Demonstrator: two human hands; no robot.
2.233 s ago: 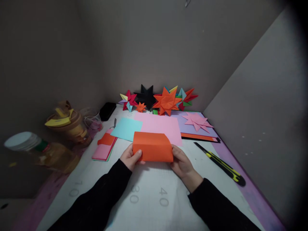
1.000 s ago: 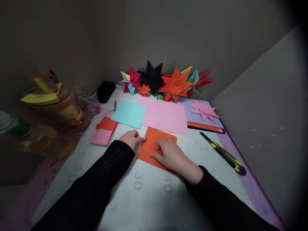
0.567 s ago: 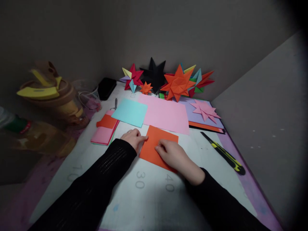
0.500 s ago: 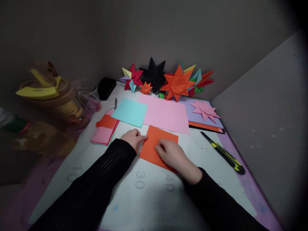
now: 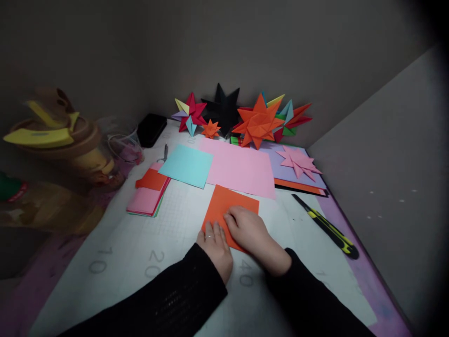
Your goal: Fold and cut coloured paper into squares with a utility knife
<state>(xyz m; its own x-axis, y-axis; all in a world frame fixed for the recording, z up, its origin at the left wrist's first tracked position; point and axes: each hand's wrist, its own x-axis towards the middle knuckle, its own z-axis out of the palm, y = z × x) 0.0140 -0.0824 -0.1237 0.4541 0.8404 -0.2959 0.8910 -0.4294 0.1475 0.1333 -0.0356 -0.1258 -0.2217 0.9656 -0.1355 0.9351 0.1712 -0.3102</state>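
A square of orange paper (image 5: 218, 206) lies on the mat in front of me. My left hand (image 5: 216, 247) rests flat over its near-left edge, fingers stretched out, a ring on one of them. On the paper's right part sits my right hand (image 5: 248, 233), its fingers curled into a fist; no object shows in it. Beyond the orange square are a light-blue paper square (image 5: 187, 165) and a larger pink sheet (image 5: 240, 168), the blue one touching or overlapping the pink one's left edge.
Folded paper stars, among them an orange star (image 5: 259, 121) and a black star (image 5: 222, 107), stand along the wall. A utility knife (image 5: 326, 227) lies at right. Stacked small papers (image 5: 145, 199), a phone-like black object (image 5: 152, 129) and a lidded cup (image 5: 66, 145) are at left.
My left hand has moved from the paper's left edge toward me, to its near-left edge, and its fingers now lie flat. My right fist stays in about the same place.
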